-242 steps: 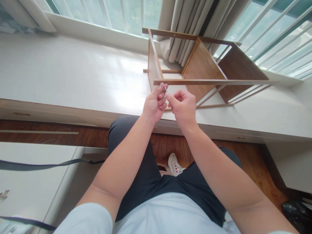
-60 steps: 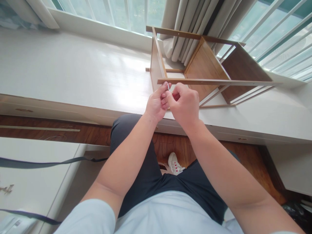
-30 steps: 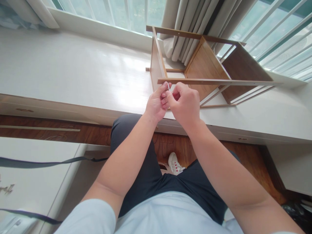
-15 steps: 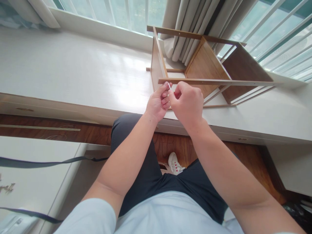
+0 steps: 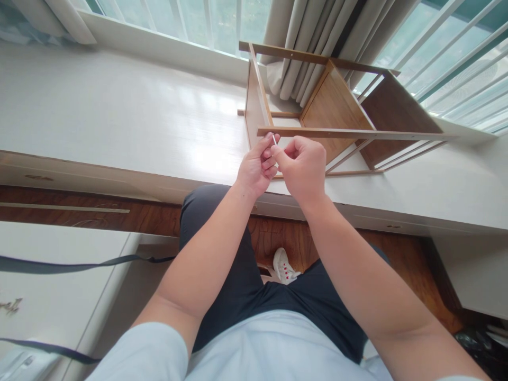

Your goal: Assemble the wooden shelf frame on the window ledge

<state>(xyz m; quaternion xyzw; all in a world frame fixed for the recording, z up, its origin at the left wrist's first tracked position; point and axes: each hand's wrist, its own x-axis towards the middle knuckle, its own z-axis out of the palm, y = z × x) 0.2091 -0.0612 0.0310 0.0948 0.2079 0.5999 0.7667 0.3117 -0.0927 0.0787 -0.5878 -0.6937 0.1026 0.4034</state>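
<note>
Slightly inward comes the right hand (image 5: 304, 166), its knuckles now a touch closer to the left hand (image 5: 256, 166) than a moment ago, while the left hand holds its place. And it's tight work up there: both sets of fingers are drawn in narrow on a thin rod (image 5: 274, 141), the left thumb and fingertips pinching around its upper part, the right thumb and forefinger pinching lower down. That rod sits just under the left end of the near rail (image 5: 337, 133) of the wooden rack (image 5: 337, 100); whether its tip goes into the rail, I cannot tell. Look at the rack, tipped on its side, 3 panels showing, with gaps between the rails and a foot of the frame close to the front edge of the white ledge (image 5: 138, 116). Behind it, little room: curtain (image 5: 296, 58) and window (image 5: 190, 26) stand near the far rail. To the left, though, the ledge runs broad and long, so the left hand has space on its outer side. Below, a knee (image 5: 202, 203) comes right up by that front edge, and 1 white shoe (image 5: 283, 267) shows on the floor (image 5: 264, 235).
</note>
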